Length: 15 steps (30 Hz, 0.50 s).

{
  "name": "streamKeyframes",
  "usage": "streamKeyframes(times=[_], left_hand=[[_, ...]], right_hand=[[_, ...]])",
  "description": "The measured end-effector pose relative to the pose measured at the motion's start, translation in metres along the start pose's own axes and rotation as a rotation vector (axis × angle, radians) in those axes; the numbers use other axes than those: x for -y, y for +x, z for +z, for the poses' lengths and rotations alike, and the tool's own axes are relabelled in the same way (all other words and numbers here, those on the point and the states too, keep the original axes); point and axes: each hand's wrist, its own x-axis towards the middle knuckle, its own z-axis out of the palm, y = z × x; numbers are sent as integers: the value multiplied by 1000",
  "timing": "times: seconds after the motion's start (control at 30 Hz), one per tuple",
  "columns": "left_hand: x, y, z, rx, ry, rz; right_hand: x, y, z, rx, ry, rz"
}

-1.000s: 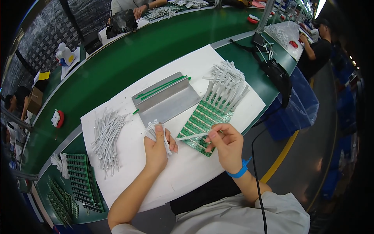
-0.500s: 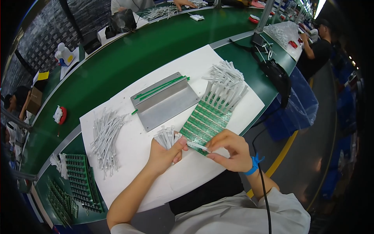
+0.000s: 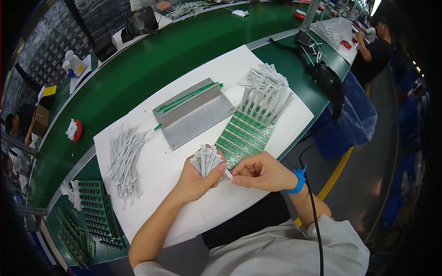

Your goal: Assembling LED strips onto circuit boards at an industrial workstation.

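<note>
My left hand is closed round a bundle of short white flat cables, their ends fanned out above the thumb. Between its thumb and the fingers of my right hand runs a white strip, which looks like one of these cables. The right thumb and fingertips pinch its end. Just beyond both hands lies a green circuit board panel with rows of small boards. White cables stand along its far end, and their loose ends heap up behind it.
On the white board, a pile of white cables lies left, and a grey metal angle fixture with green strips stands at the back. Green panels lie lower left. A black cord hangs beside my right arm. Co-workers sit farther off.
My right hand has drawn closer to my left, and the strip between them shows shorter and steeper. The left hand has turned slightly, with the bundle more upright.
</note>
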Motion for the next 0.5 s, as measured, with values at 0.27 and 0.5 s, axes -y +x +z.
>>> streamKeyframes(times=[0.27,0.5], left_hand=[[1,3,3,-99,-178,-13],[12,3,6,-155,157,-27]], right_hand=[[1,6,19,-323,282,-69],[0,9,24,-477,385,-82]])
